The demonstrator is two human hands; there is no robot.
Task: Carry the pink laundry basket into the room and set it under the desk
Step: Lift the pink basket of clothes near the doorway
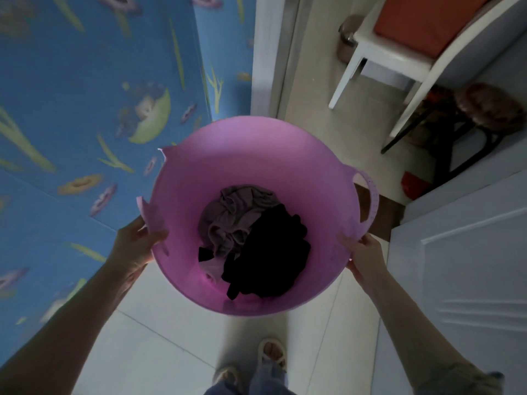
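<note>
The pink laundry basket (251, 155) is held up in front of me, above the tiled floor, at the doorway. A grey garment (228, 215) and a black garment (273, 252) lie in its bottom. My left hand (137, 243) grips the rim on the left, just below a broken handle stub. My right hand (363, 255) grips the rim on the right, below the intact handle (370, 195). The white desk (462, 55) stands in the room ahead at upper right, its edge curving down toward me.
A blue patterned wall (85, 109) runs close on my left. An open white door (462, 275) is on my right. Through the doorway stand a white chair with an orange cushion (399, 52), a dark stool (484, 109) under the desk and a metal bin (346, 35).
</note>
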